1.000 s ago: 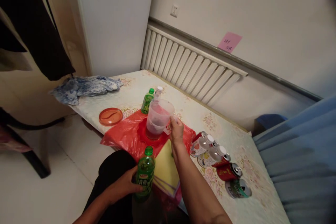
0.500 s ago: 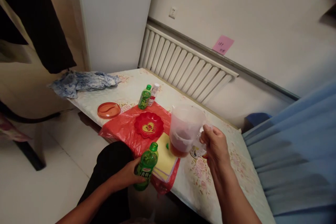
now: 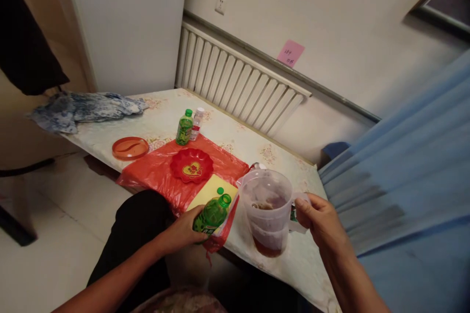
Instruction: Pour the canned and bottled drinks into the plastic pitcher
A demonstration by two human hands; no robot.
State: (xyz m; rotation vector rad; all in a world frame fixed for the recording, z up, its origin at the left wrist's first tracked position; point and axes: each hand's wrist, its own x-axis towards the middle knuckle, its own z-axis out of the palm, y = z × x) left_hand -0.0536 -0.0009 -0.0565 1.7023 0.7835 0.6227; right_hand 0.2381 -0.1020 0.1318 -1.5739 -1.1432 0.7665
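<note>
Right hand (image 3: 318, 216) clasps the handle of the jug (image 3: 267, 205), which is at the near edge of the table (image 3: 257, 151) with brown liquid low inside. Left hand (image 3: 182, 231) grasps a green bottle (image 3: 212, 214), tilted toward the jug, over the red bag (image 3: 157, 176)

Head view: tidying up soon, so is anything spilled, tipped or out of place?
No spill shows. The green bottle in the left hand is tilted toward the pitcher in the right hand. A loose green cap lies on the yellow sheet. A blue cloth lies crumpled at the far corner.
</note>
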